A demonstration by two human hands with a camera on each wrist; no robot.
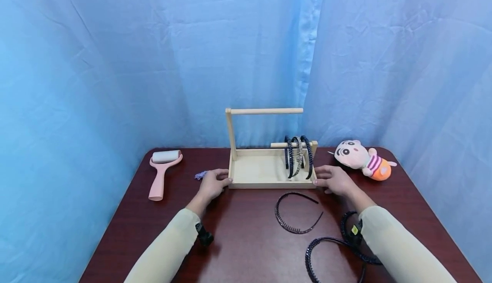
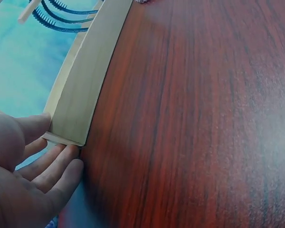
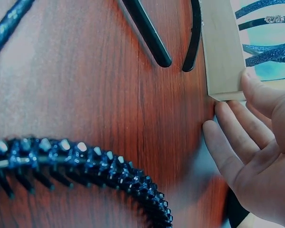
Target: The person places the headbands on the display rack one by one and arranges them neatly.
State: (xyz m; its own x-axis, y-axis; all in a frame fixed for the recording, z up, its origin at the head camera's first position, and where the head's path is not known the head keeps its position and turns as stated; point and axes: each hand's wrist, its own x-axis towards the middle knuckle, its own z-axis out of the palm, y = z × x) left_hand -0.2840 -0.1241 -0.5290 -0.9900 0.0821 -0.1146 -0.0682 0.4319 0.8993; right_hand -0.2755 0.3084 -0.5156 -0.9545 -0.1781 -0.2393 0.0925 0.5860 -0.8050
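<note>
A light wooden tray rack stands at the back of the table, with a long upper rod and a short lower rod. Three headbands hang over the short rod, dark ones on either side of a glittery one. My left hand touches the tray's left end, thumb at the front corner and fingers extended along the end wall. At the right end, my right hand touches the corner likewise, its thumb on the rim and its fingers fairly straight against the end.
Loose on the table lie a thin dark headband in front of the tray and beaded black headbands by the right forearm. A pink lint roller is at left, a small purple item beside the left hand, a plush doll at right.
</note>
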